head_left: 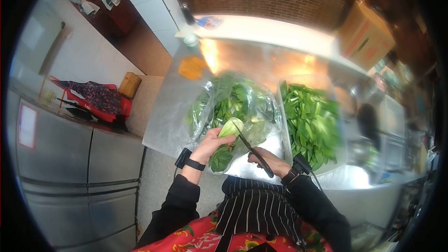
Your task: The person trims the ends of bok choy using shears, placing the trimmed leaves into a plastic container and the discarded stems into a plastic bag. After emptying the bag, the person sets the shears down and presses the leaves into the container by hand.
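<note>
My left hand (213, 143) is closed around a head of bok choy (232, 128), its pale base up and its dark leaves (220, 159) hanging below. In my right hand (270, 162) is a knife (252, 149) with a dark handle, its narrow blade slanting up to the base of the bok choy. Just beyond my hands lies an open clear plastic bag (201, 112) with more leafy greens (235, 98) inside. To the right, a pale rectangular bin (283, 112) holds a heap of green leaves and stalks (310, 128).
Everything rests on a steel table (163, 107). An orange cloth (192, 67) and a small bowl (191, 40) are at its far left. A cardboard box (366, 35) stands at the back right, with blurred containers (389, 112) along the right. Steel cabinets (56, 158) flank the left.
</note>
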A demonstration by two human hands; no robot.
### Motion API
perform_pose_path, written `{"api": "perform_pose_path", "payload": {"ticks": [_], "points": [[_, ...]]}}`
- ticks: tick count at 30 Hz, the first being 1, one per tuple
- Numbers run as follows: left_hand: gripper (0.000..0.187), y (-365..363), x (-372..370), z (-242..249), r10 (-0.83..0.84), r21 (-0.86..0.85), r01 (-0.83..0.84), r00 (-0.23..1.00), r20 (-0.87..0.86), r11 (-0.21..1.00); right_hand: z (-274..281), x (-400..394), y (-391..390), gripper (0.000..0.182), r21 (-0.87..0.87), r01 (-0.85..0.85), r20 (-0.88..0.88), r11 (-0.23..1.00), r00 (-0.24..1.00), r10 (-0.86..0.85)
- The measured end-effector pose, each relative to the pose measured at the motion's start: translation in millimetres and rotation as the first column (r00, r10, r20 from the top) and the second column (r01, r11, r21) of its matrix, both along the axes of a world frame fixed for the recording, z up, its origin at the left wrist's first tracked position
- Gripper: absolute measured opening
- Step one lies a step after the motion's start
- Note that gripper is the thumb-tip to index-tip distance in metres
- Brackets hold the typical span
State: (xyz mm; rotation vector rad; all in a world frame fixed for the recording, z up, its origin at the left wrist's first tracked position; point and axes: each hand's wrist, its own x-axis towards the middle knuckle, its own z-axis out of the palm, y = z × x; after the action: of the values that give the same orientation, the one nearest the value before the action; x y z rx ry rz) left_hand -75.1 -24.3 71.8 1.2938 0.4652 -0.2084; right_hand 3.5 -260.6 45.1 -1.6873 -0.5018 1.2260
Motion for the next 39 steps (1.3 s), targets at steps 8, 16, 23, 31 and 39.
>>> {"api": "perform_pose_path", "payload": {"ticks": [8,16,23,31,39], "points": [[0.032,0,-3,11,0.028,0.386,-0.052,0.997,0.066,0.921,25,7,9,0.044,-0.107,-0.143,0.015,0.984,0.989,0.145],[0.033,-1,-9,15,-0.067,0.177,0.069,0.998,-0.014,0.982,14,1,4,0.051,-0.035,-0.070,0.031,0.997,0.997,0.071],[0.032,13,-5,-9,-0.077,0.159,0.095,0.990,-0.117,0.983,22,-2,19,0.049,-0.366,-0.039,0.247,0.930,0.959,0.137],[0.033,8,1,-14,-0.168,0.531,0.240,0.969,-0.181,0.813,5,19,31,0.051,-0.343,-0.105,0.237,0.934,0.952,0.194],[0.032,-8,19,9,-0.151,0.705,0.027,0.982,0.115,0.709,-35,1,9,0.052,-0.342,-0.072,0.303,0.937,0.936,0.182]]}}
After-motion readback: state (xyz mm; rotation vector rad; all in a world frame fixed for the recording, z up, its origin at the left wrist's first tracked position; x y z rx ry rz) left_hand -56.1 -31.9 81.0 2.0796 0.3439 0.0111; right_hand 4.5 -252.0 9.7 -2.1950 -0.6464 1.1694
